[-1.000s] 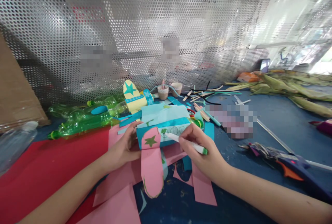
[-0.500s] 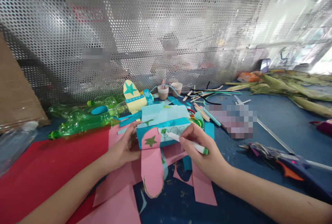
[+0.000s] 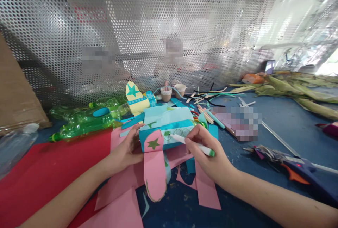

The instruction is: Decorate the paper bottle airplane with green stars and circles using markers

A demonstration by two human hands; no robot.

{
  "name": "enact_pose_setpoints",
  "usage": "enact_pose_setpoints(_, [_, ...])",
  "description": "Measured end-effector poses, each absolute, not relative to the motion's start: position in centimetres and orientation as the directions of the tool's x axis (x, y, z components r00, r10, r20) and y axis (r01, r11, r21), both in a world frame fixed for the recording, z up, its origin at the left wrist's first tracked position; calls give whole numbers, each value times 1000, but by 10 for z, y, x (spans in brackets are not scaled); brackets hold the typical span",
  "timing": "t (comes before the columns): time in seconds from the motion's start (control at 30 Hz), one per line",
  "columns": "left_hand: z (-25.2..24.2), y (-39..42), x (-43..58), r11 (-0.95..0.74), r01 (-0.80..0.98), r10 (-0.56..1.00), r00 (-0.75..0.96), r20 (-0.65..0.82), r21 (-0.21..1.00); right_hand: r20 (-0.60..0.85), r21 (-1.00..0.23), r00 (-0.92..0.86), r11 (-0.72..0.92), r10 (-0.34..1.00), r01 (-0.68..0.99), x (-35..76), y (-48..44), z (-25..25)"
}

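A blue paper-covered body [image 3: 170, 147] lies at the centre, with a pink wing piece [image 3: 155, 171] bearing a green star on its front. My left hand [image 3: 131, 147] is closed round the body's left end, its fingers partly behind it. In my right hand [image 3: 204, 147] is a white marker [image 3: 195, 145] with a green end. The marker's tip touches a light-blue strip [image 3: 182, 133] with a row of drawn circles; the leftmost is partly coloured green. Light-blue paper [image 3: 166, 115] lies along the top of the body.
Green bottles [image 3: 87, 124] and a yellow paper plane [image 3: 138, 104] lie behind on the left. Red paper [image 3: 60, 171] and pink paper [image 3: 118, 210] cover the left side. A glue gun [image 3: 298, 166] is at the right. Two small cups [image 3: 166, 94] stand near the perforated metal screen [image 3: 148, 27].
The marker and my right hand have shifted very slightly to the right. The green fill in the leftmost circle looks slightly larger. My left hand stays where it was.
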State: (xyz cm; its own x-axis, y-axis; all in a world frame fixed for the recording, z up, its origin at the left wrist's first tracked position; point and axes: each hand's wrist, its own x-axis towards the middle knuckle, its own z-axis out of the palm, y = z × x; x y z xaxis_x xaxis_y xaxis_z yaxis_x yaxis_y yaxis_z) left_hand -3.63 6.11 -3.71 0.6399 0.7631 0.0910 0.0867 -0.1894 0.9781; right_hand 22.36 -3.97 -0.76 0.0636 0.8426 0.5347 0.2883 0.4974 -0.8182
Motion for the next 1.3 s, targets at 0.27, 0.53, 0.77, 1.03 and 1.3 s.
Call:
enact_pose_setpoints(0.27, [-40, 62, -36, -193, 68, 758, 643, 105, 979, 533, -820, 70, 494, 843, 289, 223, -39, -8])
enact_pose_setpoints(0.53, [-39, 62, -35, -202, 88, 753, 651, 97, 975, 530, -823, 75, 491, 845, 286, 223, -40, -7])
enact_pose_setpoints(0.77, [-38, 61, -35, -216, 83, 757, 643, 114, 973, 529, -824, 89, 487, 844, 289, 223, -40, -6])
enact_pose_setpoints(1.03, [-40, 62, -36, -233, 88, 757, 642, 124, 968, 511, -838, 99, 470, 854, 279, 224, -40, -4])
enact_pose_setpoints(1.3, [-34, 60, -34, -217, 102, 761, 640, 103, 971, 513, -837, 98, 472, 852, 277, 225, -40, -5])
